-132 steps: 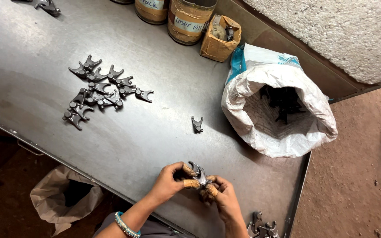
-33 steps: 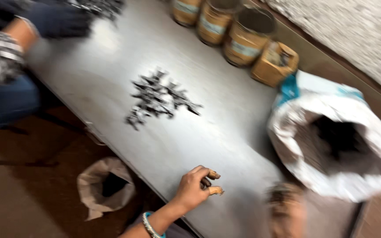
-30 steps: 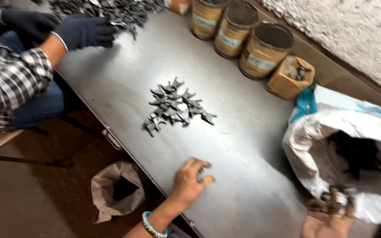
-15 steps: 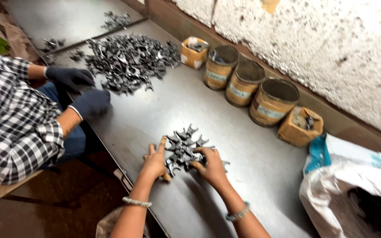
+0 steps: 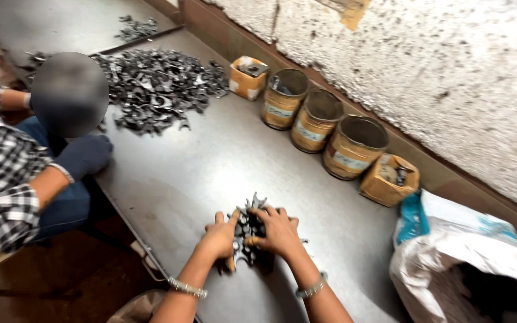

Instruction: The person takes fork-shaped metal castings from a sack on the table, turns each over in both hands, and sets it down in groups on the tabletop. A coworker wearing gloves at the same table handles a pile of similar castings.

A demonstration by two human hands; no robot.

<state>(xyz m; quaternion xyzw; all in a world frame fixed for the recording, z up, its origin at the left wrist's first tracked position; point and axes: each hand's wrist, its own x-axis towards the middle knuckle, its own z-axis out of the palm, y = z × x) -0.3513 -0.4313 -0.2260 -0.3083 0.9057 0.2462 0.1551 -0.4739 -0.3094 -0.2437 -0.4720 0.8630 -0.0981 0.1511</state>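
The left hand (image 5: 219,236) and the right hand (image 5: 276,230) are cupping a small heap of dark forked metal pieces (image 5: 248,230) between them on the grey steel tabletop (image 5: 210,161). Both hands are lying curled, fingers bent around the sides of the heap and pressing inward; whether any single piece is being pinched off the surface I cannot tell. The heap is sitting directly between the two palms, with a few prongs sticking out beyond the fingertips.

These look like forged or cast parts: stiff, heavy for their size, and likely to snag on one another by their forks. The edges may be rough, so taking hold across the flat body, not at the prongs, seems the safer choice, and gathering from both sides suits them better than lifting one at a time.

Beyond the grip, three round tins (image 5: 318,122) and two small cardboard boxes (image 5: 387,179) are standing along the wall. To the right a white sack (image 5: 474,263) is gaping open. Farther off to the left, a co-worker's gloved hand (image 5: 85,155) is resting near a large pile of the same pieces (image 5: 157,90).
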